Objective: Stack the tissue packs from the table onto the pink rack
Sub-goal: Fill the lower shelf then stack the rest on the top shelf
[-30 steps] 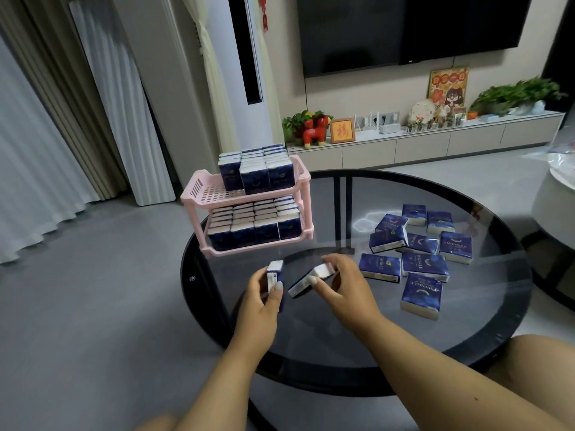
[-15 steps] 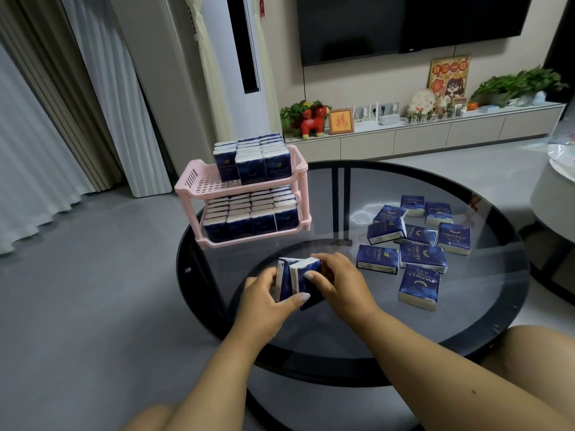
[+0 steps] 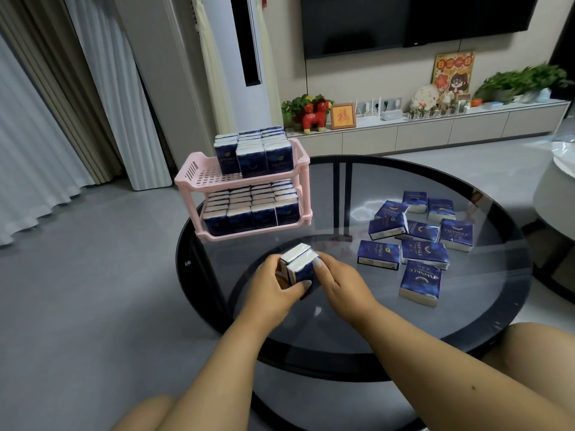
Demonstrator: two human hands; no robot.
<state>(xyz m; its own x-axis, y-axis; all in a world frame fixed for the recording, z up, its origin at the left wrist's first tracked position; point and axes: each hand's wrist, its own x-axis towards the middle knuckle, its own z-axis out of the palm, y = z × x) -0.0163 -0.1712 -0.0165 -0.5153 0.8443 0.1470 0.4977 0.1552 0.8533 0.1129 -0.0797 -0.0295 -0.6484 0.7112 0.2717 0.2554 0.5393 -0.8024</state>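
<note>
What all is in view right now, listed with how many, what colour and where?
Dark blue tissue packs held in hand: two, pressed side by side, above the table's near left.
Loose dark blue tissue packs: about ten, lying flat on the table's right half.
Pink plastic two-tier rack: one, table's far left; lower tier full of packs, upper tier filled on its right part only.
Round dark glass table: one, centre.
Red toy horse: one, on the white wall cabinet.
Black television: one, on the wall.
Green potted plant: one, cabinet's right end.
Left hand: grips the held packs from the left.
Right hand: grips them from the right.
</note>
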